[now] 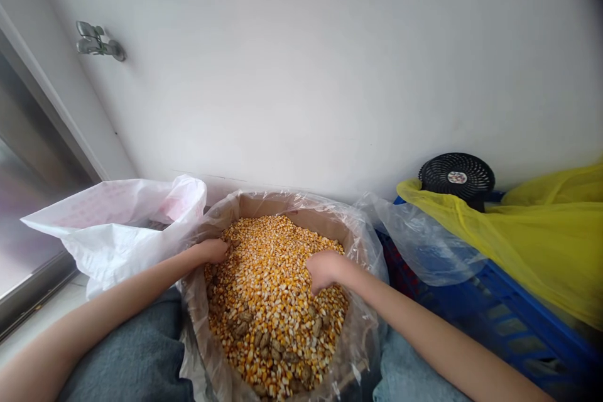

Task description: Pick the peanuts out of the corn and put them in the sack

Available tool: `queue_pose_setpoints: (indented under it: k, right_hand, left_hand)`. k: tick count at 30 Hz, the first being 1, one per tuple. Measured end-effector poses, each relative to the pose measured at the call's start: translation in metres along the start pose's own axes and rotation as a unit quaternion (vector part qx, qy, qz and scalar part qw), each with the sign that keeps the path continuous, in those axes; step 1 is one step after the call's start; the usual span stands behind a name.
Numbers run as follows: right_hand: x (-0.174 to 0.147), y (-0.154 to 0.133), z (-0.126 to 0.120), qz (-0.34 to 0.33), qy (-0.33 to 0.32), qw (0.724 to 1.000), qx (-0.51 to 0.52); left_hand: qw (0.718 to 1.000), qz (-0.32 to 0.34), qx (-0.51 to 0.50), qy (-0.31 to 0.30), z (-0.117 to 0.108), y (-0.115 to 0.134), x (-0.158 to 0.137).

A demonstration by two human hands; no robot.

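Note:
Yellow and white corn kernels (271, 270) fill a box lined with a clear plastic bag (360, 264). Several unshelled peanuts (264, 342) lie among the kernels, mostly toward the near side. At the left edge of the corn, my left hand (215, 251) touches the kernels, its fingertips out of sight. My right hand (324, 270) is dug into the corn on the right, with its fingers hidden by the kernels and the hand itself. Whether either hand grips anything does not show.
A white woven sack (108, 239) stands open at the left. To the right is a blue plastic crate (499, 301), partly under yellow mesh (541, 239), with a black fan (456, 177) at its back. A white wall (292, 75) rises behind. My knees flank the box.

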State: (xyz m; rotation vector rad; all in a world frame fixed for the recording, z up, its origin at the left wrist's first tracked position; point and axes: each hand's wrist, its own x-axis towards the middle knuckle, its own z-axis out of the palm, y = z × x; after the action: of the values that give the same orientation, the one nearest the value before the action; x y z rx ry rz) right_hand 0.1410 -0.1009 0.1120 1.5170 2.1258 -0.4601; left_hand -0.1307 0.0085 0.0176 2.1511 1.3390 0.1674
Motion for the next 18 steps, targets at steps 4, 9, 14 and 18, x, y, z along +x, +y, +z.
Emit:
queue_pose_setpoints:
  k: [4,9,14,18]
  right_hand:
    - [0.011,-0.013,0.023,0.015,-0.066,0.997,0.032]
    - [0.033,-0.017,0.046,0.036,-0.048,0.998,-0.022]
    - [0.042,-0.024,0.053,0.042,-0.065,0.994,-0.072]
    - [0.045,-0.035,0.062,0.05,-0.136,0.978,-0.152]
  left_hand:
    - [0.993,-0.041,0.103,-0.029,0.003,0.003,-0.001]
    - [0.983,-0.056,0.168,-0.056,0.006,0.008,-0.002]
    - [0.972,-0.066,0.202,-0.098,0.007,0.007,-0.002]
    - [0.967,-0.064,0.225,-0.105,0.005,0.009,-0.003]
